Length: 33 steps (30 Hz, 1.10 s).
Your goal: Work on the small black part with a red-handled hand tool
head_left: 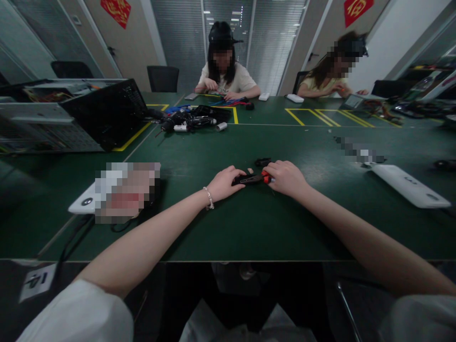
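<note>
Over the middle of the green table, my left hand (226, 184) is closed on a small black part (238, 180), whose kind I cannot make out. My right hand (287, 178) grips red-handled pliers (265, 176). Their dark jaws point left and meet or overlap the black part; the exact contact is too small to tell. Just beyond the pliers lies a separate black piece (262, 162). A small tan scrap (250, 170) rests between the two hands.
An opened computer case (42, 118) stands at left. Cables and a black drill-like tool (171, 124) lie farther back. White power banks sit left (83, 202) and right (409, 185), beside blurred items. Two people, one across the table (228, 78) and one at right (331, 80), handle parts.
</note>
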Each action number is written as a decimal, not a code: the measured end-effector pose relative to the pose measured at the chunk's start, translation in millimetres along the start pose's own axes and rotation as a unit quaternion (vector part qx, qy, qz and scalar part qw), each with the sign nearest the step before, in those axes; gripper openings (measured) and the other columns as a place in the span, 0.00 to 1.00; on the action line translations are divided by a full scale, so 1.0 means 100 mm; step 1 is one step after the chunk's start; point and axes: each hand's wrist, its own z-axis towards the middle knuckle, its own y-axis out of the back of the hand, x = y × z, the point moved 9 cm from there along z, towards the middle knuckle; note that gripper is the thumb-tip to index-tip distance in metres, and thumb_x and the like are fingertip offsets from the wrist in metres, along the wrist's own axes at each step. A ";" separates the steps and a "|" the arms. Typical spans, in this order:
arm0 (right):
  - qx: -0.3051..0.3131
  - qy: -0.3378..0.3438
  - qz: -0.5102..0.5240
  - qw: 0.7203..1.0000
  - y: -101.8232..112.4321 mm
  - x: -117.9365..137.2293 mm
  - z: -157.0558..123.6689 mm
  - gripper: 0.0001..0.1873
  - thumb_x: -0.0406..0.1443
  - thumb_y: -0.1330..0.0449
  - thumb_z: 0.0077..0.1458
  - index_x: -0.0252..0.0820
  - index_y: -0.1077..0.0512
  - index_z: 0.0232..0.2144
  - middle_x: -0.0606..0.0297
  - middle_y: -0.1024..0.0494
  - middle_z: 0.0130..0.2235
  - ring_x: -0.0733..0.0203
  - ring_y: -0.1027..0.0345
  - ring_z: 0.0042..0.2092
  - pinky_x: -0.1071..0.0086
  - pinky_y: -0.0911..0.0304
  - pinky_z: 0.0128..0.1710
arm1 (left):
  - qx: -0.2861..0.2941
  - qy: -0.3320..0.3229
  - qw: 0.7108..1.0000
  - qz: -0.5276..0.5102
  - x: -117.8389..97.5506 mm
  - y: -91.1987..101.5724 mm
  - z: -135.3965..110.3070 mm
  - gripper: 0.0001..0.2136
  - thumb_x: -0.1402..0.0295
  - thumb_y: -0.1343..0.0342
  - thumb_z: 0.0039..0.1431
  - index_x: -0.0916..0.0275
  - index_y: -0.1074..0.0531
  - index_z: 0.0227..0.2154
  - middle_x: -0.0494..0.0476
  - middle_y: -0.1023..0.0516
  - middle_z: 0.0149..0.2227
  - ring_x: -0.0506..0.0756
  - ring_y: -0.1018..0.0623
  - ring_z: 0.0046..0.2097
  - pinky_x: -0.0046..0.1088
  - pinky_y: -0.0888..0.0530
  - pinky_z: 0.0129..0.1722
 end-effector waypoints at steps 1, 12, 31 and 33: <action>0.002 -0.004 0.005 1.000 -0.01 -0.01 0.00 0.13 0.34 0.47 0.47 0.36 0.29 0.36 0.57 0.25 0.37 0.56 0.36 0.37 0.66 0.46 0.35 | -0.001 -0.002 1.000 -0.001 0.00 0.00 0.00 0.15 0.65 0.45 0.54 0.62 0.33 0.45 0.56 0.32 0.38 0.54 0.30 0.38 0.31 0.31 0.36; -0.012 0.013 -0.025 1.000 0.04 0.03 0.00 0.13 0.33 0.47 0.47 0.36 0.29 0.36 0.56 0.25 0.37 0.54 0.37 0.38 0.65 0.48 0.35 | -0.003 -0.004 1.000 0.002 0.00 -0.01 0.01 0.15 0.66 0.44 0.53 0.62 0.33 0.44 0.56 0.32 0.37 0.54 0.30 0.38 0.31 0.31 0.37; -0.006 0.011 -0.019 1.000 0.05 0.02 0.00 0.13 0.33 0.47 0.48 0.36 0.29 0.37 0.56 0.26 0.38 0.55 0.37 0.38 0.65 0.47 0.35 | 0.005 0.000 1.000 -0.005 0.01 -0.01 0.00 0.16 0.65 0.45 0.54 0.63 0.33 0.45 0.57 0.32 0.40 0.54 0.29 0.39 0.31 0.31 0.37; -0.008 0.012 -0.023 1.000 0.05 0.03 0.00 0.13 0.33 0.47 0.48 0.36 0.29 0.37 0.56 0.26 0.38 0.55 0.37 0.38 0.66 0.47 0.35 | 0.006 0.000 1.000 -0.004 0.01 -0.02 0.00 0.16 0.65 0.45 0.54 0.63 0.33 0.45 0.57 0.32 0.40 0.54 0.29 0.39 0.31 0.31 0.37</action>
